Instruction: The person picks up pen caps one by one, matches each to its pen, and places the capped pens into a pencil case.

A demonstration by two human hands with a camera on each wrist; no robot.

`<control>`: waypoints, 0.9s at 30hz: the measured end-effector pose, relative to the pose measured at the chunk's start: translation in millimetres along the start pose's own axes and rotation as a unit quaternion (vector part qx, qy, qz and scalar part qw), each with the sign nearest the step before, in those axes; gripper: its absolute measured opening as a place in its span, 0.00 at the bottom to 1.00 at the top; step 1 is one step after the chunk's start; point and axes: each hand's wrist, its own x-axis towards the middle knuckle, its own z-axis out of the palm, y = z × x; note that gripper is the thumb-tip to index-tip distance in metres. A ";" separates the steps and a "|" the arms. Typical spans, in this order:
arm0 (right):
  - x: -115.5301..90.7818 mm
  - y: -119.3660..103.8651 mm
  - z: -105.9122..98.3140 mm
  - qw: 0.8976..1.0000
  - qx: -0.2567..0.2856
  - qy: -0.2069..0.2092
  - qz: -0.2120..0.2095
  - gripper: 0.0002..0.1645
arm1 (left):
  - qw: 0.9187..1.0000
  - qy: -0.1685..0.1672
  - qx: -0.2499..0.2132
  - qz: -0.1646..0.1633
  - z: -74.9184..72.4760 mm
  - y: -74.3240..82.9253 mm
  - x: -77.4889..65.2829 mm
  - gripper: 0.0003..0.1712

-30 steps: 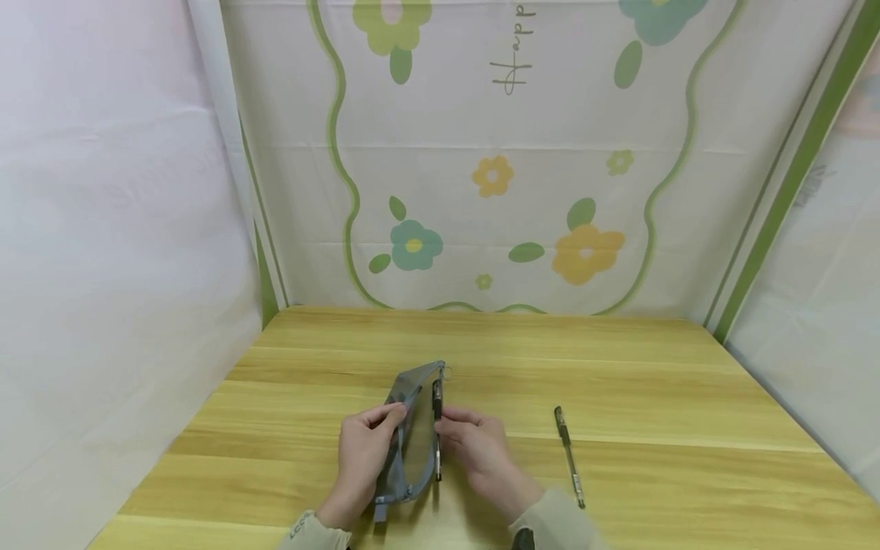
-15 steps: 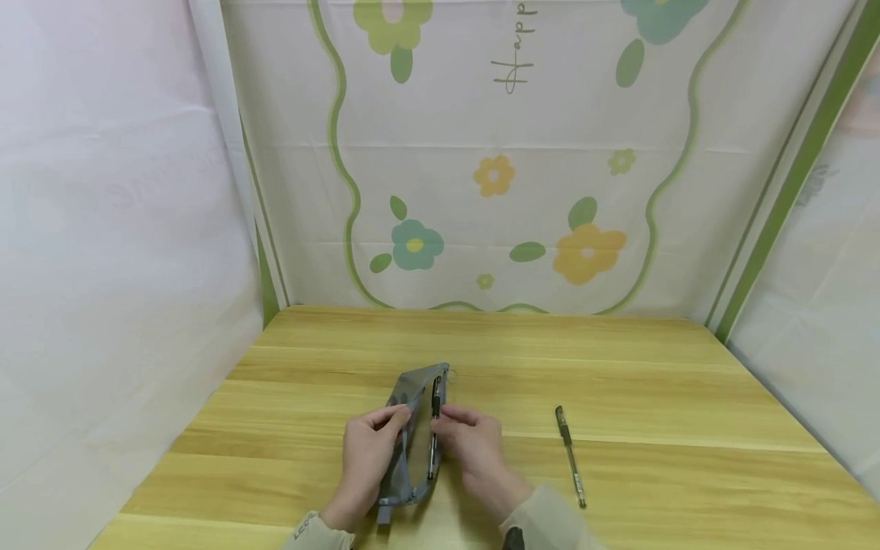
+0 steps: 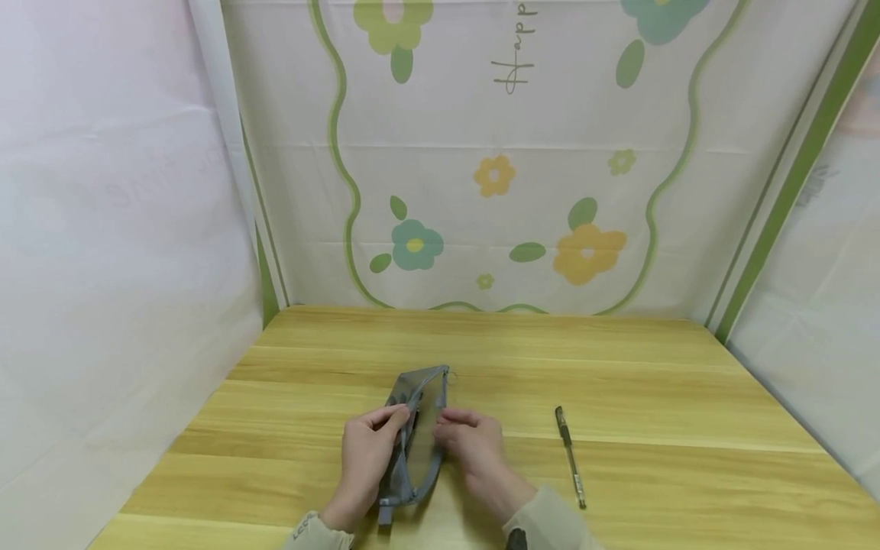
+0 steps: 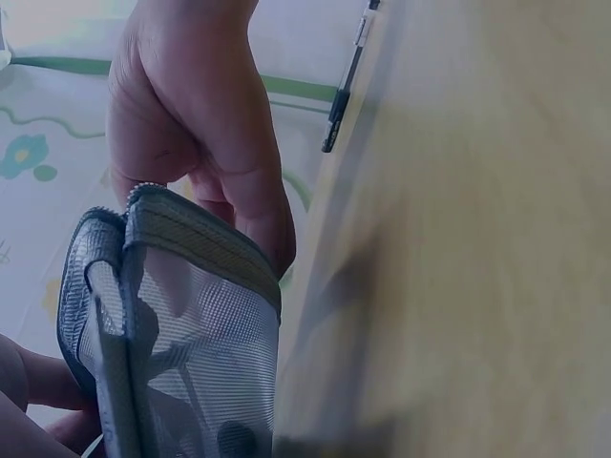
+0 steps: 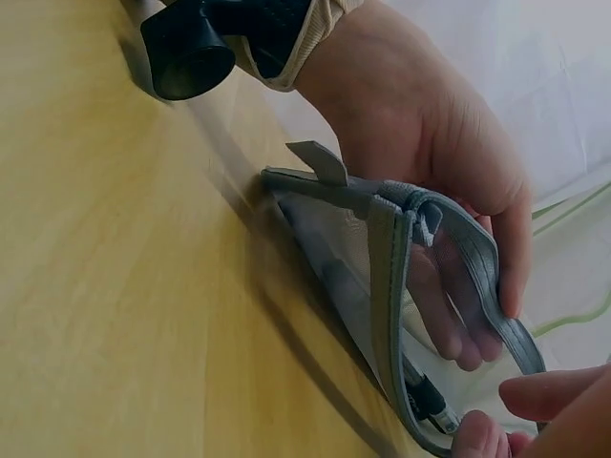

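A grey mesh zip pouch (image 3: 399,481) stands with its mouth spread wide. On its left side my left hand (image 3: 366,454) pinches the zipped edge between thumb and fingers. My right hand (image 3: 476,451) is at the opposite rim, thumb over the opening and fingertips beside the edge; in the right wrist view its thumb and fingertip (image 5: 477,434) stand slightly apart with no pen between them. A dark-gripped pen (image 5: 430,396) lies inside the pouch, partly hidden by its rim and mesh.
Another black-gripped clear pen (image 3: 570,457) lies on the wooden table (image 3: 674,405), right of my right hand. White side sheets and a flowered back sheet (image 3: 447,191) enclose the table. A dark wrist device (image 5: 191,57) sits on my left wrist.
The pen that my right hand held along the right rim has left its fingers and dropped into the pouch. My right hand moved slightly left; my left hand keeps its hold.
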 end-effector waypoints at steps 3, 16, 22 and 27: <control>-1.4 -1.4 -4.1 1.000 -0.004 -0.004 -0.003 0.25 | 1.000 0.000 -0.005 0.000 0.2 -0.3 -0.6 0.10; -3.2 -44.8 -81.1 0.990 -0.129 0.000 -0.049 0.20 | 1.000 -0.019 -0.007 -0.005 2.5 -2.0 -1.8 0.11; -1.2 -64.7 -135.1 0.973 -0.220 -0.020 -0.062 0.23 | 1.000 -0.021 -0.007 -0.005 2.9 -1.9 -1.9 0.11; 11.9 -68.2 -168.2 0.952 -0.293 -0.040 -0.084 0.26 | 1.000 -0.018 -0.001 0.001 1.3 -0.4 -1.2 0.11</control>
